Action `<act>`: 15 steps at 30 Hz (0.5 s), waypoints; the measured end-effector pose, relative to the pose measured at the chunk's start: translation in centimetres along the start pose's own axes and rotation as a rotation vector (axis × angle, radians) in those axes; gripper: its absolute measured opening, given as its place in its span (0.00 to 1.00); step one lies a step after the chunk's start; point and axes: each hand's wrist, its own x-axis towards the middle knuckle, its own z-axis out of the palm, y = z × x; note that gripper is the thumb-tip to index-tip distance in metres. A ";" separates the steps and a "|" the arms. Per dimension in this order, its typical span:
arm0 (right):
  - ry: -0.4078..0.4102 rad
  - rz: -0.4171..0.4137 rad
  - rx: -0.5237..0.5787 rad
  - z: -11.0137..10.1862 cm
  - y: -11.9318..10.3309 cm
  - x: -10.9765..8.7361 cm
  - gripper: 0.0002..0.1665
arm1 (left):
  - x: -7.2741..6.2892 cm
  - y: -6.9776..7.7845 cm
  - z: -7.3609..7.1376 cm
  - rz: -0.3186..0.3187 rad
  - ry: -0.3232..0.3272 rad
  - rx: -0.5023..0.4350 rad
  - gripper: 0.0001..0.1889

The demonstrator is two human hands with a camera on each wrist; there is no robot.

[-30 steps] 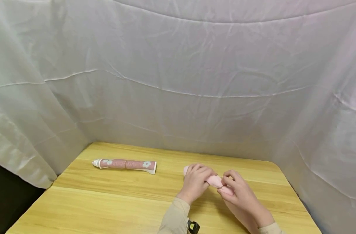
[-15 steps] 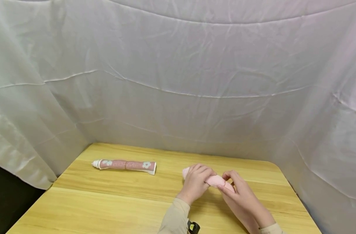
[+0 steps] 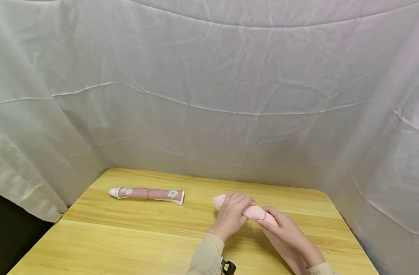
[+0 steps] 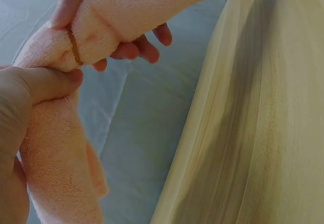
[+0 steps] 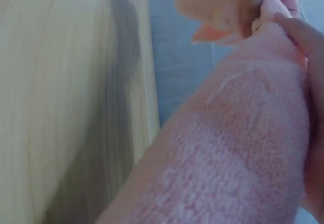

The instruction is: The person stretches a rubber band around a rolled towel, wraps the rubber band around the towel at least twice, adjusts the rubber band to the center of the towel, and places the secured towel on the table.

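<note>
A rolled pale pink towel (image 3: 253, 212) is held above the table between both hands. The left hand (image 3: 232, 214) grips the roll, fingers over its top, with one end sticking out past them. In the left wrist view, the left thumb (image 4: 53, 82) presses the towel close to a thin brownish band (image 4: 74, 45) that circles and pinches it. The right hand (image 3: 286, 228) holds the roll on the other side of that band, thumb on the near face and fingers behind. A long part of the towel (image 5: 233, 127) extends toward the right wrist camera.
A second rolled towel (image 3: 149, 193), dusky pink with pale flowers and a white twisted end, lies on the wooden table (image 3: 109, 236) at the back left, a band round its middle. Grey-white curtains (image 3: 209, 95) hang behind and beside the table.
The right fingers, raised and pinching at the band earlier, have come down round the towel. The band now shows slightly farther right. The left hand has hardly moved.
</note>
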 end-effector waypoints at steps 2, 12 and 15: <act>0.014 0.002 0.016 0.0 0.0 0.0 0.14 | 0.0 0.0 0.0 -0.004 -0.011 0.011 0.16; 0.239 -0.250 -0.248 0.1 0.0 0.1 0.23 | 0.0 0.1 -0.5 -0.108 -0.298 0.060 0.28; 0.278 -0.319 -0.358 0.0 0.1 0.2 0.25 | 0.0 0.1 -0.8 -0.139 -0.396 0.047 0.34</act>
